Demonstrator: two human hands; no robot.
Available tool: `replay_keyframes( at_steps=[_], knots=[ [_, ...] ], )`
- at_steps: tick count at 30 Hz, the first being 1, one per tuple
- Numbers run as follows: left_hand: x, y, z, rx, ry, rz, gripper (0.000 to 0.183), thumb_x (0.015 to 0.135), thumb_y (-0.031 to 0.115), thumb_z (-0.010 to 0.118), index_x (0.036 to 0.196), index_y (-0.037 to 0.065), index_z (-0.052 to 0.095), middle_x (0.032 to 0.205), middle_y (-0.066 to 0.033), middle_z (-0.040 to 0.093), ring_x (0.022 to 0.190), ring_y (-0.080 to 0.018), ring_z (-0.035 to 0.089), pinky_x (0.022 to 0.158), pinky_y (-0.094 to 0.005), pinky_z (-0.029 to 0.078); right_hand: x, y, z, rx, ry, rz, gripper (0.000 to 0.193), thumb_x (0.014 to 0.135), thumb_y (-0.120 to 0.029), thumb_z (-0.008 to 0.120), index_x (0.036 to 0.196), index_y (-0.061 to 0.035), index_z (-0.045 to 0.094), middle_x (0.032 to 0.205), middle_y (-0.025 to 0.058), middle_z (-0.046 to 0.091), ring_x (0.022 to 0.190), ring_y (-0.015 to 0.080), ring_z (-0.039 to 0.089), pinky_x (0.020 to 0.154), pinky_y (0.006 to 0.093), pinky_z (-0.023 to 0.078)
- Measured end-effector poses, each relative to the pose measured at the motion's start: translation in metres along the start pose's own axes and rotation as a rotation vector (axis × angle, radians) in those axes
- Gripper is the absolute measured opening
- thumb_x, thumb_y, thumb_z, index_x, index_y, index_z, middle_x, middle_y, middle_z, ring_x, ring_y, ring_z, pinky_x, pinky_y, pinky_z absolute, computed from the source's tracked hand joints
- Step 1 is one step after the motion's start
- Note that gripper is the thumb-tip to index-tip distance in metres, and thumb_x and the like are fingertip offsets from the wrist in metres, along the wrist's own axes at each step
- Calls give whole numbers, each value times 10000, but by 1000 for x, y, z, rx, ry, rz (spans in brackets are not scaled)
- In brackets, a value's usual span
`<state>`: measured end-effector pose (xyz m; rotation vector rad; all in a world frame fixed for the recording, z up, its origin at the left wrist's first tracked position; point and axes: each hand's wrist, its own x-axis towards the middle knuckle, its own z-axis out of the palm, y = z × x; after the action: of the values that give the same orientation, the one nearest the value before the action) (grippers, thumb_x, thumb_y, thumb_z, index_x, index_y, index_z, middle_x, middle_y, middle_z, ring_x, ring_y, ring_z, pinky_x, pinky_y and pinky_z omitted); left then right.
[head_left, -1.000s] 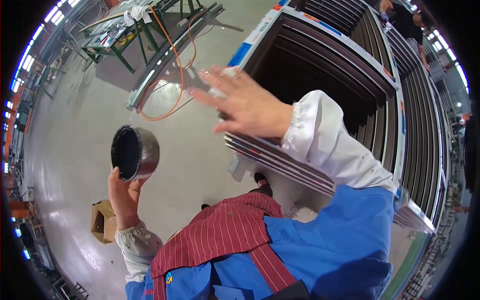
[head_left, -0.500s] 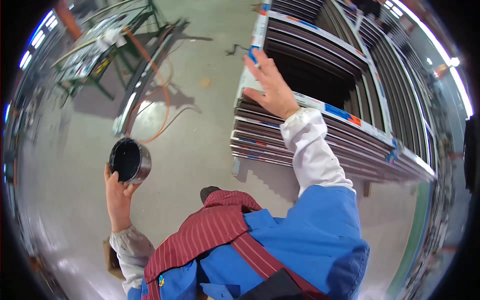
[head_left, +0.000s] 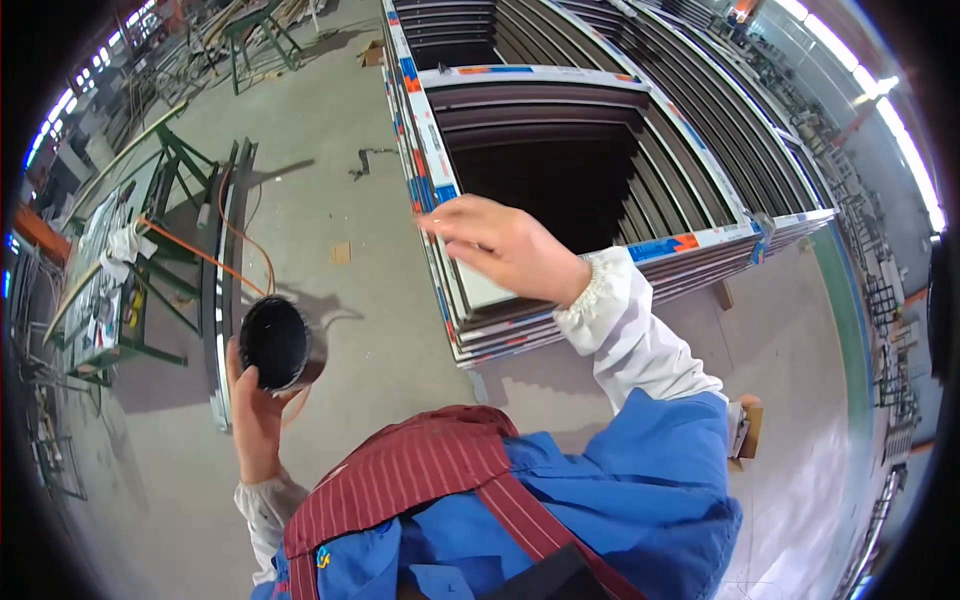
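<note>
My left hand [head_left: 256, 415] grips a round metal can [head_left: 317, 352] from below and the side, the thumb near its rim. The can is tilted so its black inside shows; what it contains is too dark to make out. To the right, my right hand [head_left: 510, 245] hovers over or touches the near left corner of a stack of rectangular frames [head_left: 485, 285]. Its fingers are stretched out, with nothing visible in them. These frames are dark, with white, blue and orange protective film along their edges.
More stacked frames [head_left: 725, 130] extend behind and to the right. A green metal workbench [head_left: 105, 290] with tools and a white cloth [head_left: 122, 245] stands at left. Long dark profiles [head_left: 222, 250] and an orange hose [head_left: 255, 240] lie on the floor. At right sits a cardboard box [head_left: 748, 432].
The view has shifted, with the frames and workbench now further left. My right hand has turned from spread fingers to a flatter, sideways pose. The can stays in my left hand.
</note>
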<state>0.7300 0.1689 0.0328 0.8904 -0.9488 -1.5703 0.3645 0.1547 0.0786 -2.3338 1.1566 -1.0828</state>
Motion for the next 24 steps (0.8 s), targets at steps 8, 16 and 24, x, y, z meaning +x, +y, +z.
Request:
replay_keyframes(
  at_steps=[8,16,24],
  knots=[
    [163,-9,-13,-36,-295,-204,731,913,196,498,1474,138,33,1289,-160,483,1063,-282,592,821,-454,531,173,-9,56,-338,-562,44,343,837,-239,575,1133,-66,602,870,150,651,817,340,630,699,434,500],
    [299,11,-1,99,-429,-303,817,878,130,548,1479,170,-5,1126,-157,565,988,-246,596,803,-461,529,269,62,93,-564,-882,408,288,778,-307,594,853,-51,703,823,142,678,796,321,655,681,439,511],
    [377,9,23,41,-551,-447,841,875,181,549,1477,134,-37,1229,-191,488,1033,-280,584,827,-467,511,295,110,50,-284,-824,561,319,821,-323,563,937,-55,693,810,118,672,756,313,641,693,423,494]
  ],
)
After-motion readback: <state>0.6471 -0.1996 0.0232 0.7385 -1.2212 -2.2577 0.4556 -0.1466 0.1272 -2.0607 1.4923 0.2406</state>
